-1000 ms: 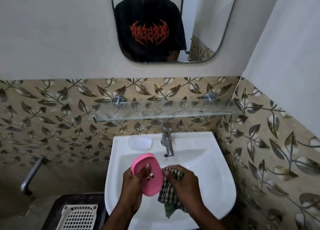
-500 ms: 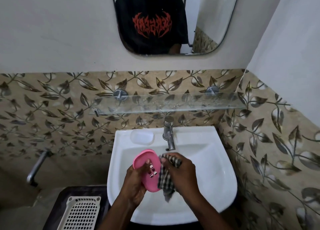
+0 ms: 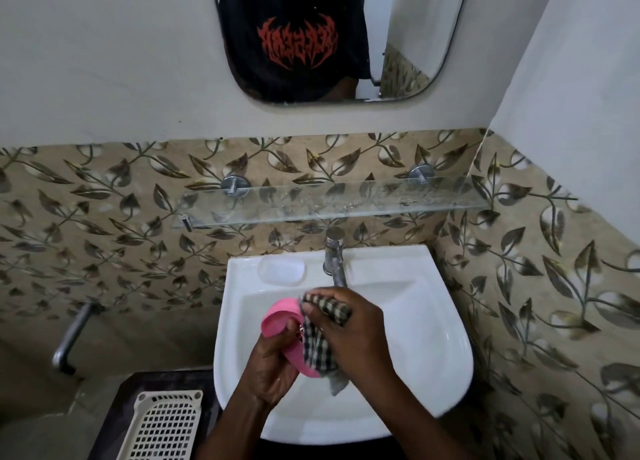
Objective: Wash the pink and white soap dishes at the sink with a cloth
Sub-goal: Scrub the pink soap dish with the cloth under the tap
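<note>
Over the sink, the left hand gripped the light, stiff, probably slippery pink soap dish by its rim while the right hand pressed the soft checked cloth inside.

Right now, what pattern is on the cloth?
The cloth has a dark and pale check pattern, seen in the head view, the only one.

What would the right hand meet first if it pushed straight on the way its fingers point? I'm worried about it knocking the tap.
Probably the pink soap dish: the right hand points left, pressing the cloth against it.
</note>
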